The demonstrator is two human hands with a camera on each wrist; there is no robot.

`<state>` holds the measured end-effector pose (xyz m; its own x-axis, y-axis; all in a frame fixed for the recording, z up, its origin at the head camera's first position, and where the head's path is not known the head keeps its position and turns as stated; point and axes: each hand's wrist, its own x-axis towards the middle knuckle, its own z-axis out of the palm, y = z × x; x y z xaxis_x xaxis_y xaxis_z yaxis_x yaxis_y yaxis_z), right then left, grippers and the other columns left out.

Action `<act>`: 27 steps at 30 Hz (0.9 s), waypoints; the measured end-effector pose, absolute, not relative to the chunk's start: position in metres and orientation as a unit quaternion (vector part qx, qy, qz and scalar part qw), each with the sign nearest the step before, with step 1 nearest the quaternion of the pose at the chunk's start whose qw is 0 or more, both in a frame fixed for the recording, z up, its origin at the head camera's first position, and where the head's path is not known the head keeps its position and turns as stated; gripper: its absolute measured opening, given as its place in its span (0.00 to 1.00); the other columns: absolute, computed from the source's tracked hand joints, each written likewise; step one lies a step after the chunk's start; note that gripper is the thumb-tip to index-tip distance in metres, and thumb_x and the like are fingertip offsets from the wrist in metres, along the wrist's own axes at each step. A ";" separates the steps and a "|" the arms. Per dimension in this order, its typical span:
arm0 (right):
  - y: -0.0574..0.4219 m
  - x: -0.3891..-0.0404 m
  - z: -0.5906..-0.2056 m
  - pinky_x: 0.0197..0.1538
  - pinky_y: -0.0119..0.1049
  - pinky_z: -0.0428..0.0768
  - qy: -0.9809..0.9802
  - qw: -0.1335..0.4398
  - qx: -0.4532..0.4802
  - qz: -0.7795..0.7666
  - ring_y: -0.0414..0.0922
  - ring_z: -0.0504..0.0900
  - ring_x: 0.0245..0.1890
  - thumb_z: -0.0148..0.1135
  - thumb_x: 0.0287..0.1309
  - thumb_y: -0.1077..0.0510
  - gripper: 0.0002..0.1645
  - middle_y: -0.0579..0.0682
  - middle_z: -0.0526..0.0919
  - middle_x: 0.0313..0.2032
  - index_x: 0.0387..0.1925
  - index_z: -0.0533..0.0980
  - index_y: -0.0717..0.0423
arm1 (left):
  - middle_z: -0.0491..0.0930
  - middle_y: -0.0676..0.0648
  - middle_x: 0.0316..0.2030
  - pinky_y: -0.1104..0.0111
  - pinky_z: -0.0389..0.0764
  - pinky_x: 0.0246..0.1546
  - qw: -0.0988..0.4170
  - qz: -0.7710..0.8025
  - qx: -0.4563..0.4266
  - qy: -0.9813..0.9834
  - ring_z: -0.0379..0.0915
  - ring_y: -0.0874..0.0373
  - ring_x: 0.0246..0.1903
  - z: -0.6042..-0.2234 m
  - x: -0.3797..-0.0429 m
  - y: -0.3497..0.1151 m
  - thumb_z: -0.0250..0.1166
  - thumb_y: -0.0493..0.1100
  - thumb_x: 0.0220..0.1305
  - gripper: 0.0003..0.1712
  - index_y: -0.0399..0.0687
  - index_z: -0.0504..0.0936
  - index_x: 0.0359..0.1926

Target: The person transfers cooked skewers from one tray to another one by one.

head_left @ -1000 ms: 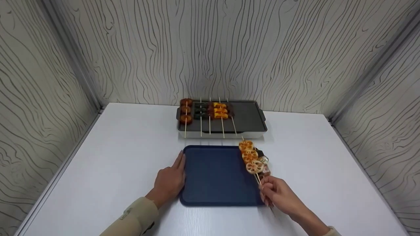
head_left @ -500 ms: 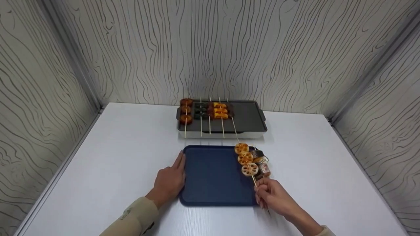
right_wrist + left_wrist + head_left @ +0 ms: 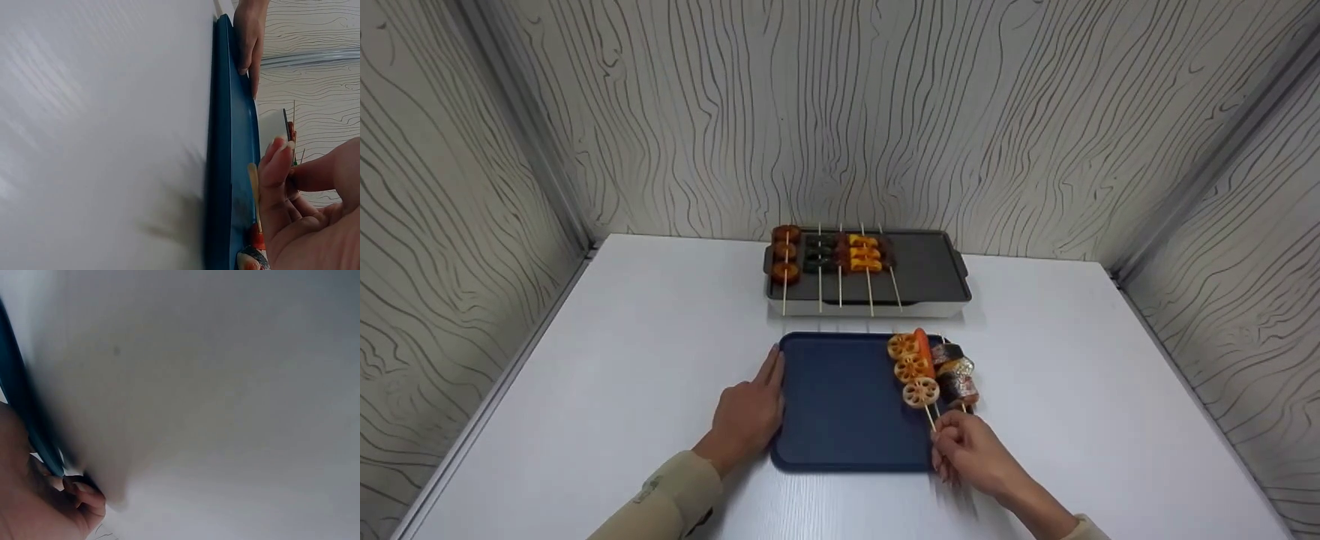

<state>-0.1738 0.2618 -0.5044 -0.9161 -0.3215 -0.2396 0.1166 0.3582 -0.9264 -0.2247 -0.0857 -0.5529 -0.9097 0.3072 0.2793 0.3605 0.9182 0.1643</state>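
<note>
My right hand [image 3: 966,450] pinches the stick of a lotus root skewer [image 3: 915,369] above the right part of a blue tray [image 3: 847,405]. Partly behind the lotus slices is a long orange piece of food [image 3: 925,351], its stick running toward the same hand. To its right, a skewer of dark-skinned, silvery pieces [image 3: 958,375] lies along the tray's right edge. At the tray's left edge, my left hand [image 3: 748,411] holds the rim; in the left wrist view its fingers [image 3: 87,495] curl by the edge. Whether the lotus slices touch the tray cannot be told.
Behind the tray stands a grill plate [image 3: 930,262] on a pale base. Several skewers lie across it, among them brown rounds [image 3: 786,253], dark green pieces [image 3: 820,253] and yellow pieces [image 3: 865,253]. Patterned walls [image 3: 840,112] enclose the white table [image 3: 660,322].
My right hand has moved left and slightly down with the lotus root skewer, uncovering the orange piece and more of the silvery skewer. The left hand and tray have stayed in place.
</note>
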 end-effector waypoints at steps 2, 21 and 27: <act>0.261 -0.174 -0.505 0.23 0.33 0.78 0.803 0.195 -0.062 -0.559 0.42 0.79 0.20 0.49 0.74 0.65 0.10 0.52 0.83 0.24 0.47 0.68 0.73 | 0.66 0.41 0.74 0.66 0.63 0.15 0.129 -0.106 -0.173 -0.971 0.55 0.60 0.14 -0.553 -0.224 -0.086 0.55 0.42 0.75 0.29 0.35 0.69 0.73; 0.249 -0.182 -0.505 0.18 0.41 0.79 0.882 0.181 -0.077 -0.429 0.44 0.80 0.12 0.47 0.76 0.64 0.10 0.51 0.82 0.18 0.40 0.73 0.66 | 0.66 0.42 0.74 0.65 0.66 0.17 0.124 -0.113 -0.171 -0.971 0.58 0.58 0.15 -0.554 -0.223 -0.087 0.56 0.42 0.74 0.30 0.35 0.68 0.73; 0.246 -0.186 -0.509 0.15 0.38 0.77 0.898 0.164 -0.093 -0.397 0.39 0.76 0.09 0.53 0.74 0.61 0.14 0.48 0.79 0.14 0.31 0.77 0.62 | 0.65 0.42 0.75 0.65 0.67 0.18 0.117 -0.114 -0.170 -0.972 0.58 0.58 0.16 -0.553 -0.223 -0.086 0.55 0.42 0.75 0.30 0.35 0.68 0.73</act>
<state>-0.1858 0.2458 -0.5091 -0.9286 -0.2980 -0.2209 -0.0375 0.6679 -0.7433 -0.2228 -0.0864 -0.5527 -0.9146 0.3045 0.2659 0.3577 0.9161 0.1811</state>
